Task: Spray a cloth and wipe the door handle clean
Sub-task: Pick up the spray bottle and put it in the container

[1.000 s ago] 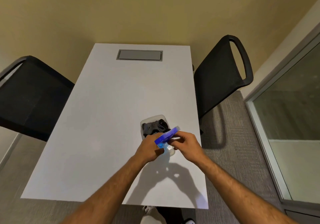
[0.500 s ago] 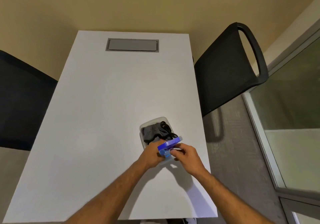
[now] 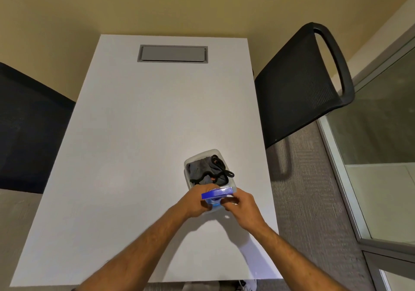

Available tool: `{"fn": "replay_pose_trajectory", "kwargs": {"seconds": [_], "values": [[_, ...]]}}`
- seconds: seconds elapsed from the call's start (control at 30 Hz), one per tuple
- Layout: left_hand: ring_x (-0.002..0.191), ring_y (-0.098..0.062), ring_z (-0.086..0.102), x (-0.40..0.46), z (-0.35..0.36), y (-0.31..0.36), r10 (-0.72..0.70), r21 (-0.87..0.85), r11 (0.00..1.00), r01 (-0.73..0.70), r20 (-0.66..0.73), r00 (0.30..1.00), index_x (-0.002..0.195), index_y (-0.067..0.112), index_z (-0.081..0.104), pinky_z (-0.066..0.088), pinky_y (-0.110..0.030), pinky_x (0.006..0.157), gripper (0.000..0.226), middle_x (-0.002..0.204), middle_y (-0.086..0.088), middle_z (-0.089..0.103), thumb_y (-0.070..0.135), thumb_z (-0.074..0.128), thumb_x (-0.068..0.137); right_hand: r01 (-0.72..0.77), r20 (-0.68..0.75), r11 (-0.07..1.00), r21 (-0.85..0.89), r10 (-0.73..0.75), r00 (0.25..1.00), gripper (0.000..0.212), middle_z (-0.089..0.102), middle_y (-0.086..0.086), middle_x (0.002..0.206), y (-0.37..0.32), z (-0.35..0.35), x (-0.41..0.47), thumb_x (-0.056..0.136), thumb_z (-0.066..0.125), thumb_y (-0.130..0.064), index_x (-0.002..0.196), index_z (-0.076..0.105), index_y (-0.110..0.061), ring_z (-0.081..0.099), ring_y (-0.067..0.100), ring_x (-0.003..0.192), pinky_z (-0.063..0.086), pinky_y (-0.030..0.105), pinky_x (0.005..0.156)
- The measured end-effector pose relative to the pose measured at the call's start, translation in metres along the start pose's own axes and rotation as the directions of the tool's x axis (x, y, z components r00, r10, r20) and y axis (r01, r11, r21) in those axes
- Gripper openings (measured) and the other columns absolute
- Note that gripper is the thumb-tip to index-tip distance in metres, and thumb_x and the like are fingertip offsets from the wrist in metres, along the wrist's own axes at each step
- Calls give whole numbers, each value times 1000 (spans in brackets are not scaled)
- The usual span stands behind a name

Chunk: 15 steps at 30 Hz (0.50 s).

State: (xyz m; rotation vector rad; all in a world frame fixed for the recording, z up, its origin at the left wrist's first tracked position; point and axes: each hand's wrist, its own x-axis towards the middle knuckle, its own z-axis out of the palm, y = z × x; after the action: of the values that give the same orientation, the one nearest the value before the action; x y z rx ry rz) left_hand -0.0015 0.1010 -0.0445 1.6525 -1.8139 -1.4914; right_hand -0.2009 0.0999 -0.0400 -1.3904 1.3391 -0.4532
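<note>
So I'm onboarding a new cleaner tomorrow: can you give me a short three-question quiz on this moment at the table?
1. True or false: the grey cloth lies inside the clear container.
2. Which hands hold the blue lid? A) left only B) right only C) both
3. Fill in: the container stands on the white ___.

Key: 1 true. 2 C: the left hand and right hand both hold it at the container's near end. 3 table.

left hand (image 3: 195, 203): forearm reaching forward, fingers curled in a grip | right hand (image 3: 241, 205): forearm angled inward, fingertips pinching | hands close together, nearly touching
</note>
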Motion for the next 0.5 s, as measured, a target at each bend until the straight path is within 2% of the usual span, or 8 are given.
{"fn": "replay_pose_trajectory", "kwargs": {"seconds": [0.1,0.2,0.27,0.33,0.4,0.43,0.5], "values": [[108,-19,64,-2,5,-3,-35,-4,999,35,-14,999,139,19,57,55,-40,98,63,126,-3,69,14,77,79,-30,-39,1000,5,30,999,29,74,-2,107,3,-6,7,94,61,-2,116,70,-20,72,9,95,60,23,74],[127,-20,58,-4,10,-11,-70,-35,997,68,-64,996,152,19,45,52,-41,105,73,145,-3,59,10,73,85,-42,-74,999,-10,41,996,28,75,-1,105,7,-17,19,96,59,0,113,73,-19,73,13,89,61,26,70],[136,-17,52,-7,10,-17,-95,-61,994,85,-178,979,153,21,46,47,-36,111,69,151,0,54,2,64,89,-53,-133,995,-81,42,990,24,74,-1,105,10,-23,28,97,60,-6,114,73,-19,70,10,86,59,23,67],[128,-12,55,-11,9,-20,-113,-112,991,73,-404,908,142,19,57,47,-31,110,61,141,5,59,-8,57,87,-64,-215,981,-183,23,976,25,72,-1,112,16,-25,37,98,62,-12,120,70,-17,66,6,92,55,20,74],[124,-12,55,-11,8,-24,-147,-156,986,67,-587,796,136,14,58,47,-34,110,56,136,3,58,-10,55,86,-98,-231,961,-260,37,972,32,68,1,125,23,-24,45,98,61,-15,130,65,-16,63,12,105,53,29,89],[127,-16,53,-9,8,-27,-191,-183,978,96,-628,755,140,11,54,45,-35,111,54,139,-1,55,-6,57,89,-129,-216,953,-276,70,974,37,64,2,132,27,-22,47,99,61,-16,135,61,-15,59,17,116,51,34,97],[137,-25,46,-4,9,-31,-347,-265,936,230,-596,725,151,9,41,40,-35,114,59,152,-8,44,12,61,96,-193,-184,946,-261,148,972,46,60,2,139,34,-15,47,99,59,-17,144,54,-16,55,23,126,47,42,106]]}}
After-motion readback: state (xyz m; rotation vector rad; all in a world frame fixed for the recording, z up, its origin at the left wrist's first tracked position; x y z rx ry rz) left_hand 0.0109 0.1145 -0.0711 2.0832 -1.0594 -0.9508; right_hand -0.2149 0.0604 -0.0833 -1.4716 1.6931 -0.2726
